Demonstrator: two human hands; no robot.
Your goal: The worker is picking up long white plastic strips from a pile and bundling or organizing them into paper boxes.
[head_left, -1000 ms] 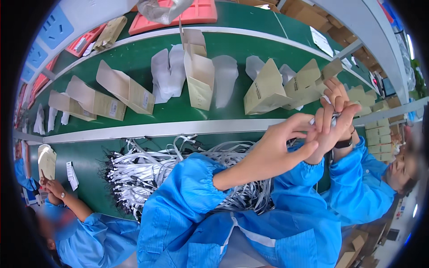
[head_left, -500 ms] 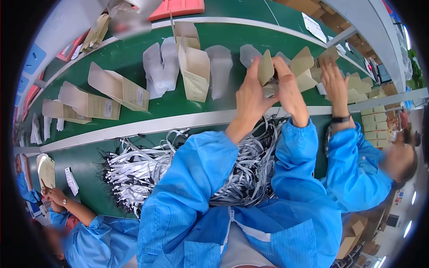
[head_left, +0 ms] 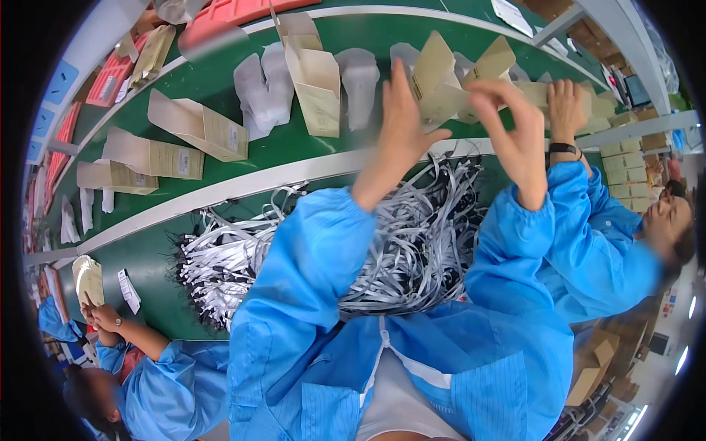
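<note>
My left hand (head_left: 401, 132) is raised with fingers stretched and thumb out, beside an upright open beige carton (head_left: 435, 92). It holds nothing. On the carton's other side, my right hand (head_left: 517, 136) is lifted with curved, parted fingers and nothing visible in them, in front of another open carton (head_left: 491, 60). To the left stands a tall open carton (head_left: 316, 84). Between it and my left hand sits a white wrapped piece (head_left: 359, 84). Below my hands lies a big pile of grey-white flat cables (head_left: 419, 235) with black ends.
A pale rail (head_left: 272, 176) crosses the green bench (head_left: 257, 162). Several open cartons (head_left: 202, 132) lie leftward, near white wrapped pieces (head_left: 263, 92). A co-worker's hand (head_left: 566, 110) is close on my right; another co-worker's hands (head_left: 103, 316) work at the lower left.
My hands have come off the carton and moved apart, the right one going rightward. The carton now shows in full, upright with its flap raised. The right co-worker's hand has shifted slightly down.
</note>
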